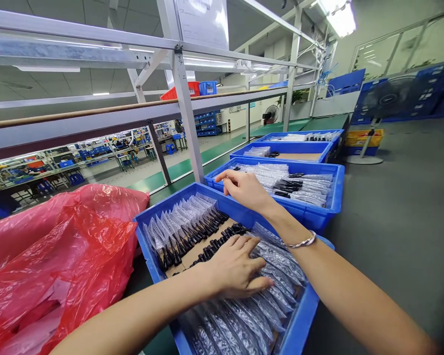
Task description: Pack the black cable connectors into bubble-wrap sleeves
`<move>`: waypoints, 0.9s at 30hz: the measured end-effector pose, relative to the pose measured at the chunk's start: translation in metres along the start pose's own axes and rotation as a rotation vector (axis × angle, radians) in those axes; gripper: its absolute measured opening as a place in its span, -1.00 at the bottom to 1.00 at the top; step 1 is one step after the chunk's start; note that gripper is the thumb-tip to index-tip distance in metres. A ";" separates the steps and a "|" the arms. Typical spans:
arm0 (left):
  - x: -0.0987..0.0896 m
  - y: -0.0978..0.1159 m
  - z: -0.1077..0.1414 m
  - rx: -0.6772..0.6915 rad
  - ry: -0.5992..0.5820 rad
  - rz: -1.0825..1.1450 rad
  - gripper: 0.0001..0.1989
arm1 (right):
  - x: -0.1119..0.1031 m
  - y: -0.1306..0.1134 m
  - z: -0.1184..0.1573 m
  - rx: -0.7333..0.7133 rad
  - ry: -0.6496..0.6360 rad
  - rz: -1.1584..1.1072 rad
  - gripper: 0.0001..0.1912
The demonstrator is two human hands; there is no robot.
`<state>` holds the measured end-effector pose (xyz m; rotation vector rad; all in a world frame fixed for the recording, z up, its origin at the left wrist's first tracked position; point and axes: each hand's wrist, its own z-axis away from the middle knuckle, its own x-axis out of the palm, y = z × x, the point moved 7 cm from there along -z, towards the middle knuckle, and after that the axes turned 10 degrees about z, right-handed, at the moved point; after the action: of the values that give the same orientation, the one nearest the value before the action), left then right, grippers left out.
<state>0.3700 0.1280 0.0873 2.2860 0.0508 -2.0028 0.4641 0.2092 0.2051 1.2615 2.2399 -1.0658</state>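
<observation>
Lower left: crumpled red plastic [107,241]. Lower centre: a blue tray [307,315] bears two rows of sleeved, black-tipped pieces [240,323]; straightening them seems the step in hand. The left hand [237,266] lies spread on the nearer row, grasping nothing I can see; further straightening calls for light, flat fingers. The right hand [247,190], loosely bent, apparently empty, hangs before a second tray [314,217] of similar pieces, centre right.

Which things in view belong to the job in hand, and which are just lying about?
Likely in the job:
left hand, over the wrapped packs
right hand, near the far end of the near tray
near tray, holding packs

Apparently just about:
red bag, left of the near tray
fan
yellow bin
red bin
</observation>
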 end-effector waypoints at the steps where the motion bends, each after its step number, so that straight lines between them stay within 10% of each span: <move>1: 0.001 0.000 -0.003 0.017 -0.015 0.011 -0.54 | 0.000 0.000 0.000 0.001 0.003 -0.002 -0.71; 18: 0.027 -0.026 -0.057 -0.233 -0.126 0.097 -0.36 | 0.007 0.019 -0.003 0.045 -0.020 0.106 -0.79; 22: -0.021 -0.011 0.004 -0.223 0.010 0.109 -0.44 | 0.012 0.029 -0.004 0.036 -0.060 0.137 -0.80; 27: -0.084 -0.003 0.198 -0.545 0.445 0.371 -0.65 | 0.009 0.004 0.004 -0.073 -0.053 0.114 -0.73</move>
<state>0.1633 0.1154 0.1445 2.1246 0.1685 -1.1086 0.4623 0.2123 0.1955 1.2984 2.1205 -0.9555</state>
